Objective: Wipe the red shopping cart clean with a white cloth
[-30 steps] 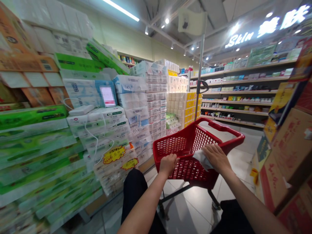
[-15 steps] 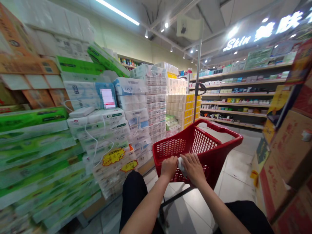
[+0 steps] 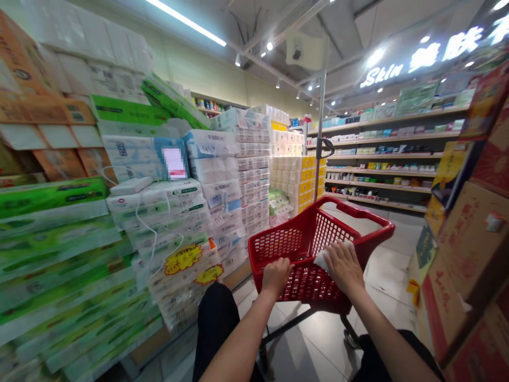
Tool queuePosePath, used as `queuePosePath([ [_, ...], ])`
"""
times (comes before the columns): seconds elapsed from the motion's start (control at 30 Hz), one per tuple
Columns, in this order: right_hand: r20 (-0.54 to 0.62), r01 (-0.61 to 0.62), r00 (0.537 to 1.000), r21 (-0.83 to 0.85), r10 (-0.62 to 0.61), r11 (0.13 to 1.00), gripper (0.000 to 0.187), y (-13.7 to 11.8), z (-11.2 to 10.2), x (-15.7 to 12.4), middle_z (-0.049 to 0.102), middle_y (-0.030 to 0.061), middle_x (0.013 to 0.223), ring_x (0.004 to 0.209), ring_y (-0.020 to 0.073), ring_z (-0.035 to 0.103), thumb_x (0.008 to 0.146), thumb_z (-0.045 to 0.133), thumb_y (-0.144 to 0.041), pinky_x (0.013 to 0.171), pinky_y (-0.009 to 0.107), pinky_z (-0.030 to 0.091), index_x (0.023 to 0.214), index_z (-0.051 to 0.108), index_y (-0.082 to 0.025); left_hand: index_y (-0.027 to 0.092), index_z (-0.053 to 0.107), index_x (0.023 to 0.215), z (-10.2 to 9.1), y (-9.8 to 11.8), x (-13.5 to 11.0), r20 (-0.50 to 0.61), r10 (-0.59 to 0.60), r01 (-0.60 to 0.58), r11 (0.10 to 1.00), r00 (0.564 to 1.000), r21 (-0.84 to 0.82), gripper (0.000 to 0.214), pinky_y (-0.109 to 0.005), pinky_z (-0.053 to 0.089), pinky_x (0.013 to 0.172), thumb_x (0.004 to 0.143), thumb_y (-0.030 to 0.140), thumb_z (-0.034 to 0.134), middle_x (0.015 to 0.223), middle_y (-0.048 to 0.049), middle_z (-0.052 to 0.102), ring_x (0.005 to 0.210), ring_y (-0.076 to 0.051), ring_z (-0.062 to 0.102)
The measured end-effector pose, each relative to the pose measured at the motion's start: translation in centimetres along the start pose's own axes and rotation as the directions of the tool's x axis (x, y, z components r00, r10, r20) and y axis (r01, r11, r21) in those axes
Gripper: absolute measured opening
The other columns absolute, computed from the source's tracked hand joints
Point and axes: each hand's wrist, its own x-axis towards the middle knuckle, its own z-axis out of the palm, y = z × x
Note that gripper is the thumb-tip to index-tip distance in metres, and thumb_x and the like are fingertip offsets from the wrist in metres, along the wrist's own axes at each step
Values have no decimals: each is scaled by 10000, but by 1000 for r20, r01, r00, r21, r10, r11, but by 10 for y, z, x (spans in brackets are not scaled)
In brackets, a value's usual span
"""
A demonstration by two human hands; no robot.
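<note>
A red plastic shopping cart point(image 3: 358, 217) stands in front of me on the tiled floor. My left hand point(image 3: 275, 276) is closed around the near rim of its basket at the left corner. Further right on the same rim, my right hand point(image 3: 343, 265) presses a white cloth point(image 3: 323, 258) against the plastic, fingers curled over it. A metal pole point(image 3: 319, 143) with a white sign on top rises from the cart's far side.
Tall stacks of packaged tissue and toilet paper point(image 3: 159, 212) fill the left side. Cardboard boxes point(image 3: 473, 249) crowd the right edge. Shelves of bottles point(image 3: 382, 170) line the back wall. A tiled aisle point(image 3: 382, 265) runs past the cart.
My right hand with the cloth slid left along the rim until it met my left hand, then back to the right. The left hand kept its grip.
</note>
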Motion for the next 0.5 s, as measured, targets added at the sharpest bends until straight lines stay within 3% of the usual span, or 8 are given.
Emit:
queuePosePath([
  [0.13,32,76,996,121,-81,990,457,-75,8,-12,526,65,1342,1345,255,331,964,362,-381,1148,512,153,1399,415,-251,231,461,1206,-4,2,-2,-29,-12,10,997,1000,-70,317,-295,448,721,1001,412,302,1065,-68,630,880,-203,633],
  [0.23,51,154,985,165,-164,974,497,-96,10,-16,461,49,1417,1356,239,322,972,349,-383,1151,495,151,1454,325,-267,223,348,1335,-8,1,-5,-65,-5,-5,990,998,-141,368,-293,470,761,993,356,322,1248,-83,568,944,-195,630],
  [0.37,73,286,951,162,-300,944,513,-60,8,-12,400,14,1471,1361,206,327,972,353,-403,1156,432,182,1469,292,-289,238,311,1364,-11,-2,-7,-69,54,-65,984,996,-167,409,-299,495,798,983,383,336,1341,-64,502,1025,-200,611],
  [0.5,38,185,981,71,-188,980,507,2,4,-6,441,39,1442,1346,221,356,969,354,-401,1163,452,167,1455,337,-256,243,285,1389,-11,-2,-7,-67,46,-56,986,997,-159,432,-300,516,776,986,395,320,1377,-66,465,1020,-201,617],
])
